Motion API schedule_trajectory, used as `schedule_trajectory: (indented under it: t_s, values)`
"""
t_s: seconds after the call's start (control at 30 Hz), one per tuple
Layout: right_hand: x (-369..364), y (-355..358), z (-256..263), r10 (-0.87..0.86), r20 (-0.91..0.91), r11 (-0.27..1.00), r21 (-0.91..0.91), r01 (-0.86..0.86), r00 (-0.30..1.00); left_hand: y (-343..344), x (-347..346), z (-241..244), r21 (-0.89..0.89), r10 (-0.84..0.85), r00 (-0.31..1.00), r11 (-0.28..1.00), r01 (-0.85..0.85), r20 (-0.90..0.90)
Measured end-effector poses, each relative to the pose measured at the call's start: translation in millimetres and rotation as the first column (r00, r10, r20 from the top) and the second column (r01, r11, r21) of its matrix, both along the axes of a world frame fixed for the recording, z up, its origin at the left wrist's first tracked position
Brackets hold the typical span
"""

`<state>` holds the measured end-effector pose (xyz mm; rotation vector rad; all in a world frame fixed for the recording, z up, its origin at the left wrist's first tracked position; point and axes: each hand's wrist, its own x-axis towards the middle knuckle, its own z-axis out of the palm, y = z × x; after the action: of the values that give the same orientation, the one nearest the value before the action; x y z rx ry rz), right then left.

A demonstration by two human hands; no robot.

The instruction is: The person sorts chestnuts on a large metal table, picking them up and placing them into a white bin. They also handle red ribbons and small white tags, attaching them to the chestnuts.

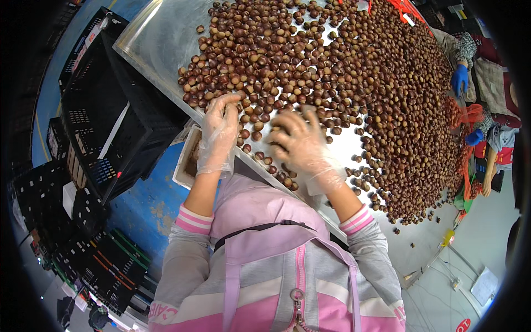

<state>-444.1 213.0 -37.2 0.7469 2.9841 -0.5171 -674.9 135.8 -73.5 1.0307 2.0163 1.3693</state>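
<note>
Many brown chestnuts (265,58) with pale ends lie spread over a metal sorting table (153,58). My left hand (220,128), in a clear plastic glove, is at the table's near edge, its curved fingertips against the closest chestnuts. Whether one is between those fingers is hidden. To its right, my right hand (300,147), gloved the same way, is blurred above the metal with its fingers spread and bent down. Its palm faces away, so anything under it cannot be seen. A few loose chestnuts (286,178) rest between this hand and the near rim.
Left of the table stands a large black plastic crate (112,120). A white foam box (186,162) sits below the near edge. More black crates (112,265) are stacked behind. Across the table, co-workers' blue-gloved hands (459,79) are beside red net bags (460,114).
</note>
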Motion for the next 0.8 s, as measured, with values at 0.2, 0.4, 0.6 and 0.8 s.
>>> schedule_trajectory:
  t_s: [0.2,0.4,0.6,0.8]
  values:
    - [42,37,11,-0.374,0.104,0.926,0.104,0.364,0.922,21,-20,32,-0.318,-0.268,0.882,0.937,0.146,-0.387]
    - [56,36,-3,-0.463,-0.104,0.871,0.128,0.473,0.880,40,-25,34,-0.425,-0.482,0.695,0.863,0.273,-0.534]
    - [56,35,-14,-0.479,-0.191,0.853,0.129,0.506,0.857,51,-14,33,-0.484,-0.589,0.644,0.797,0.362,-0.488]
    - [54,35,-4,-0.475,-0.215,0.856,0.114,0.505,0.853,45,-21,62,-0.348,-0.274,0.951,0.913,0.211,-0.141]
